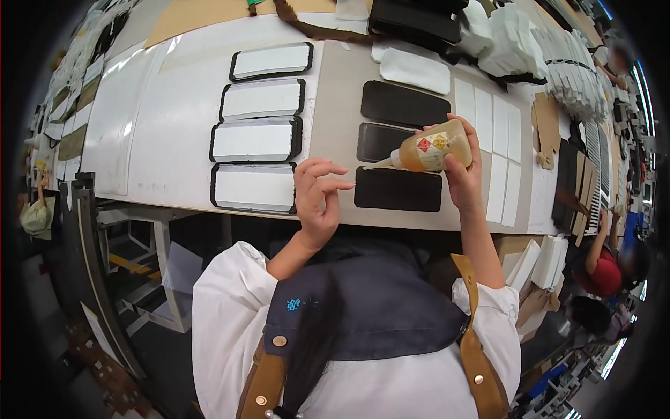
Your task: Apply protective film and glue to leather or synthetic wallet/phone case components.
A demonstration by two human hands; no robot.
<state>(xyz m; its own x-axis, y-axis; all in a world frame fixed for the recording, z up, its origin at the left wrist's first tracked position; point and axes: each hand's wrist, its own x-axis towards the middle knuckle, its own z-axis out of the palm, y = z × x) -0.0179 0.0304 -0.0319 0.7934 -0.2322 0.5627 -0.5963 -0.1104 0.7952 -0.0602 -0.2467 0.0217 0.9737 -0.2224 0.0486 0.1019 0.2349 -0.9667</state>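
My right hand (462,164) is wrapped round a translucent squeeze bottle (412,157) of amber liquid, tilted with its thin nozzle pointing left. The nozzle tip is over the upper left edge of the nearest black rectangular piece (398,190); whether it touches cannot be made out. A second black piece (377,142) lies partly hidden behind the bottle, and a third black piece (405,102) lies farther back. Empty and loosely bent, my left hand (319,195) has its fingers apart beside the nearest white panel with black edging (252,187).
Several more black-edged white panels (262,99) run in a column at left. White strips (497,192) lie to the right. Dark stacked pieces (412,24), a white pad (415,70) and a bundled white stack (572,77) stand farther back. A co-worker in red (601,269) is at far right.
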